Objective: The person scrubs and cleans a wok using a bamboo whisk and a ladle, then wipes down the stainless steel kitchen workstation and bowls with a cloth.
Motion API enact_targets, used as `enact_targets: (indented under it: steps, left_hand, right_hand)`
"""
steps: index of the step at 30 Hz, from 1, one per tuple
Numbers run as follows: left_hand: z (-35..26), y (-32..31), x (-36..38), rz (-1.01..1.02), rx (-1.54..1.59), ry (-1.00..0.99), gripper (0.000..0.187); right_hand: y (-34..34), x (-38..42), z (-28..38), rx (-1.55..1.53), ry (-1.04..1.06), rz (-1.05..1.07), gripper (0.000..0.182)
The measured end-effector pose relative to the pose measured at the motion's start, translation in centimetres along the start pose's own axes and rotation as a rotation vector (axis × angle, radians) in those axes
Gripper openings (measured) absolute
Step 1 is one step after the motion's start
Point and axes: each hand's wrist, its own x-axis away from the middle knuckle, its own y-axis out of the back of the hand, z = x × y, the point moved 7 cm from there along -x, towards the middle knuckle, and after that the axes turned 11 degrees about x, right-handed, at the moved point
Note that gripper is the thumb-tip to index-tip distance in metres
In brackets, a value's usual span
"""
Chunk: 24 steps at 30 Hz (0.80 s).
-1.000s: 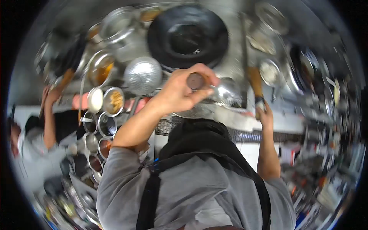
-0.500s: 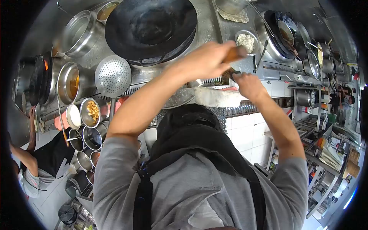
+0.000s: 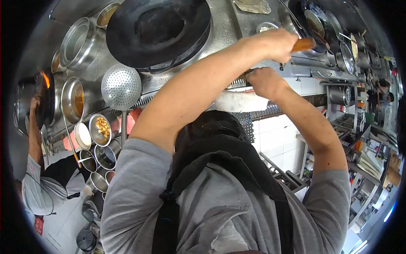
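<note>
My left hand (image 3: 280, 45) is closed around a brown wooden handle (image 3: 303, 44) whose rounded end sticks out to the right. What this handle belongs to is hidden. Just below and slightly left, my right hand (image 3: 265, 83) is a closed fist around something dark and narrow, mostly hidden by the fingers. A pale, thick slab (image 3: 239, 101) lies below my right hand at the counter's near edge. Behind my left hand, a small metal bowl (image 3: 263, 26) with white food shows only in part.
A large black wok (image 3: 158, 31) sits at upper left, with a perforated ladle (image 3: 121, 88) below it. Pots and a bowl of yellow-brown pieces (image 3: 102, 129) stand left. At far left, a co-worker's hand (image 3: 35, 103) is at a dark pan. Shelves (image 3: 353, 169) stand right.
My left hand has moved right and slightly up with the wooden handle, now partly covering the white food's bowl. My right hand has shifted slightly left. The co-worker's hand has moved up to the dark pan.
</note>
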Motion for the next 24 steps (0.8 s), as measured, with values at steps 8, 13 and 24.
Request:
enact_targets:
  steps: [8,13,24]
  left_hand:
    - [1.4,2.4,1.7,-0.084,-0.011,0.124,0.040]
    - [2.1,6.8,5.1,-0.125,-0.051,0.111,0.043]
    - [5.1,4.9,8.2,-0.173,-0.078,0.188,0.032]
  right_hand:
    - [-0.5,-0.7,0.6,-0.220,-0.013,-0.115,0.016]
    - [-1.0,0.6,-0.5,-0.057,-0.012,-0.187,0.015]
    - [0.9,-3.1,1.1,-0.112,0.071,-0.440,0.043]
